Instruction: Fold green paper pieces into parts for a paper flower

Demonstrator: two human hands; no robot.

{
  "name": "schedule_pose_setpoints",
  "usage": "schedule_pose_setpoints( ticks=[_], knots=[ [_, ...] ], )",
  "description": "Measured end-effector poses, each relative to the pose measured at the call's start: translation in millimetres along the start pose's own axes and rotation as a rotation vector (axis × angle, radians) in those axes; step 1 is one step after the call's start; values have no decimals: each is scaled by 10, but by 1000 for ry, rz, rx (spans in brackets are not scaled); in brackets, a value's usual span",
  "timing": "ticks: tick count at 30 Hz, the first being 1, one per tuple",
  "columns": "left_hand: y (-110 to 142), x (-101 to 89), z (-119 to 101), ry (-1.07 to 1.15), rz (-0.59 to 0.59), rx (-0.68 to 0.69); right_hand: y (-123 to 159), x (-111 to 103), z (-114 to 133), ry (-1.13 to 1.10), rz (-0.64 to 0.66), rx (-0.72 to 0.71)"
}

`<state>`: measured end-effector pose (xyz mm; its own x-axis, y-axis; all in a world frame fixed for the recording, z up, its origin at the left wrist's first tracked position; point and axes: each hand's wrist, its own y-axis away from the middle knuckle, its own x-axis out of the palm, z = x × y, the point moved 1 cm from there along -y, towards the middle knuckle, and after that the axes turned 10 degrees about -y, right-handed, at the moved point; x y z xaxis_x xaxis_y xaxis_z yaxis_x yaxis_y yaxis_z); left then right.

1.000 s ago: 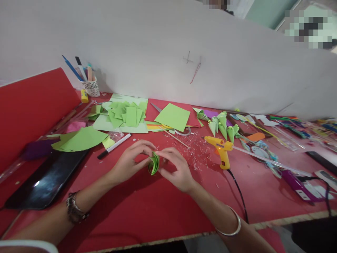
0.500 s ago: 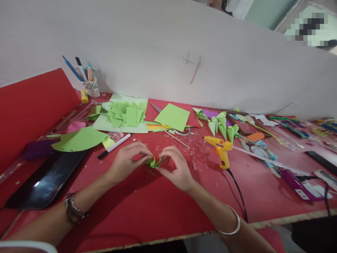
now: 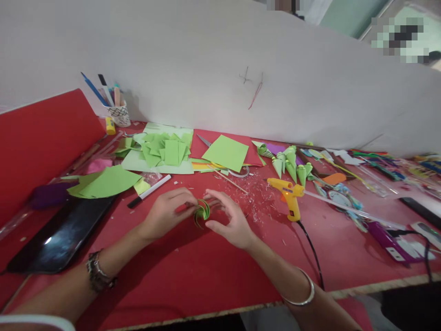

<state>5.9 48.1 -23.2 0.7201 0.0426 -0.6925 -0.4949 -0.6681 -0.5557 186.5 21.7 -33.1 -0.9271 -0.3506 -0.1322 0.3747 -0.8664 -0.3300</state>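
Between thumb and fingers, my left hand (image 3: 168, 214) pinches a small curled piece of green paper (image 3: 203, 211), held just above the red tabletop. The paper bends into several rounded, overlapping loops. Close on its right side is my right hand (image 3: 230, 218), thumb and fingers spread around a gap with nothing gripped in them. A yellow hot glue gun (image 3: 290, 197) lies on the table to the right of my right hand. Beyond my left hand rests a white marker with a black cap (image 3: 149, 191).
Cut green paper pieces (image 3: 165, 149) and a green square sheet (image 3: 225, 152) lie at the back. Green paper cones (image 3: 291, 163) sit behind the glue gun. A black phone-like slab (image 3: 65, 239) is at left, a pen cup (image 3: 119, 114) behind it. Scraps litter the middle.
Both hands held the green paper a second ago. My right fingers have since come off it and spread apart, while the left hand keeps its pinch. The loops have shifted shape.
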Motion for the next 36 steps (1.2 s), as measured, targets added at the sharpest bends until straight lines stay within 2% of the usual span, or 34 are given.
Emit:
schedule_pose_setpoints(
  ticks=[3,6,9,14,18,23,27,36],
  knots=[
    [-9,-2,-2,-53,-5,95,1,10,-34,-71,62,26],
    [-11,-7,-1,-82,-7,135,-5,8,-35,8,48,6],
    [-9,-16,-4,-81,-7,113,-17,-2,-1,112,6,-53],
    [-5,-16,-22,-83,18,64,-24,-6,47,155,-32,-101],
    [12,11,-23,-76,7,15,-23,0,26,123,-73,-94],
    [33,33,1,-44,-3,-21,-22,-3,-17,44,-188,-65],
    [24,12,16,-12,21,-50,-21,-5,2,87,-150,-31],
    [0,-1,-5,35,74,-1,-20,-42,37,167,-138,-138]
  ],
)
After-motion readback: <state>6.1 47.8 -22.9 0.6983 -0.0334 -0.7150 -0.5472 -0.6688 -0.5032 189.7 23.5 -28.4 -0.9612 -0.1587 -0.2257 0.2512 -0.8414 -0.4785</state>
